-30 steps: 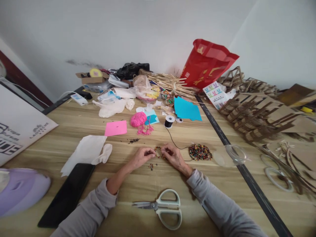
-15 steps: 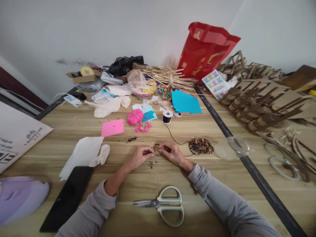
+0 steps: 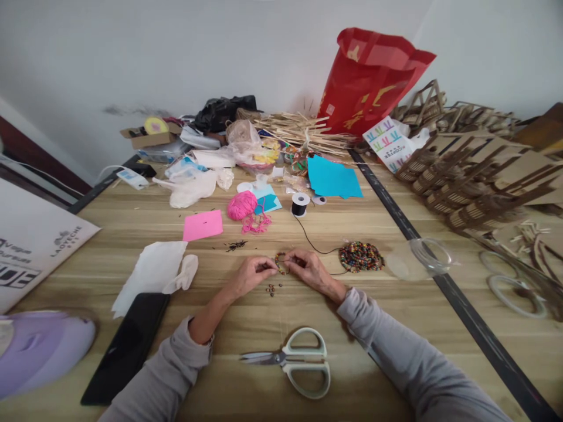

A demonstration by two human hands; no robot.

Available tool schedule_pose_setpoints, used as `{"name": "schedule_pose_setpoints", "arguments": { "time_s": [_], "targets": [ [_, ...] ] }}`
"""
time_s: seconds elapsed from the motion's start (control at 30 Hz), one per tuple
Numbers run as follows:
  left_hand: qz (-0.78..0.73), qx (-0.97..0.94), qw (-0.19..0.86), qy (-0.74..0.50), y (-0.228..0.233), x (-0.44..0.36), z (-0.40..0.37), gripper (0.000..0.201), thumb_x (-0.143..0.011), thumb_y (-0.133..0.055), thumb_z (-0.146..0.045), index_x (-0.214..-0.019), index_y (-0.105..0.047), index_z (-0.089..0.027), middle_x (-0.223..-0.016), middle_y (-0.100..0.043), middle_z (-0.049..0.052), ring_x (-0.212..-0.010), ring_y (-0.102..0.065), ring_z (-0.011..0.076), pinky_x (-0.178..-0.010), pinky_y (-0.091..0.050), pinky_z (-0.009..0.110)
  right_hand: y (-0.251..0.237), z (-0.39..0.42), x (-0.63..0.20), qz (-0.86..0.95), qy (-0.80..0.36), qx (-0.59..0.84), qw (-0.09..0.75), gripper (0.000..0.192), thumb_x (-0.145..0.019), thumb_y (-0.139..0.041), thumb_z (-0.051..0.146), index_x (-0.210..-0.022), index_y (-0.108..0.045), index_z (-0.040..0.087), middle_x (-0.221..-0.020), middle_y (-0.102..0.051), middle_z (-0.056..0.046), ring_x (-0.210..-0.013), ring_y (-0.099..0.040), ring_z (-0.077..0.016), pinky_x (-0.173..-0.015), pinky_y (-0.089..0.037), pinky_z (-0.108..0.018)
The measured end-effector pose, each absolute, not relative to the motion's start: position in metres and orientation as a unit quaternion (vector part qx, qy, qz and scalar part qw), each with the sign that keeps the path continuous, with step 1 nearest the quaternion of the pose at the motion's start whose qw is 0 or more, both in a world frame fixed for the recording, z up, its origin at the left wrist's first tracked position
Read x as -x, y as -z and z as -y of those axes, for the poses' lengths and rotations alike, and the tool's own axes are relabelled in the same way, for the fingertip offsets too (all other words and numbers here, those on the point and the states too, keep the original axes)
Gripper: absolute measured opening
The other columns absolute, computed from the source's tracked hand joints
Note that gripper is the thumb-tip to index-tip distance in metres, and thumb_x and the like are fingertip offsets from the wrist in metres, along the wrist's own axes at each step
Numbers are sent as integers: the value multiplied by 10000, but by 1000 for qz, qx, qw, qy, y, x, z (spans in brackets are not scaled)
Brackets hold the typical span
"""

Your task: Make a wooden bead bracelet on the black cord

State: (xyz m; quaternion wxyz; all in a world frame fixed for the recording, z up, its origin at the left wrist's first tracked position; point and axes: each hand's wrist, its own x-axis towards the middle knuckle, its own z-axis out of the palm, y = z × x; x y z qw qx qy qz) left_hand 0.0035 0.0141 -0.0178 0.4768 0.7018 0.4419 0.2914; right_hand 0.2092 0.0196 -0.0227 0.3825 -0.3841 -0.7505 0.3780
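Observation:
Between my hands is a small loop of multicoloured beads, a beaded bracelet [image 3: 280, 265]. My left hand [image 3: 251, 275] pinches it at its left side with thumb and forefinger. From the right, my right hand [image 3: 310, 271] pinches its other side; the fingertips hide the exact grip. Several loose beads [image 3: 271, 289] lie just below the loop. A coiled heap of strung beads [image 3: 360, 257] rests to the right of my right hand. Black cord runs toward it from a spool [image 3: 300, 205]. Nearer to me lie scissors [image 3: 303, 358] with pale handles, blades pointing left.
Left of my hands are a black phone-like slab [image 3: 127, 346], white tissue [image 3: 149, 269] and a pink card [image 3: 203, 225]. Pink yarn [image 3: 241, 205], blue paper [image 3: 334, 177] and a red bag [image 3: 373, 82] stand farther back. Small woven baskets [image 3: 466, 181] line the right.
The camera view has shifted slightly, so the table's contents appear a little farther right and higher. Both hands keep nearly the same pinching pose at the bracelet.

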Motion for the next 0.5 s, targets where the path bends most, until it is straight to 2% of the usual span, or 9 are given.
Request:
{"name": "schedule_pose_setpoints", "arguments": {
  "time_s": [0.5],
  "targets": [
    [-443,-704,471,-294,15,-4,-13,131,-775,-618,-226,-779,-691,-117,-795,-712,72,-743,-629,175,-702,-480,259,22,-18,-210,756,-375,386,374,190,-863,-536,300,-788,-616,145,-676,-576,-11,-562,-470,-106,-517,-362,-207]
  ]
}}
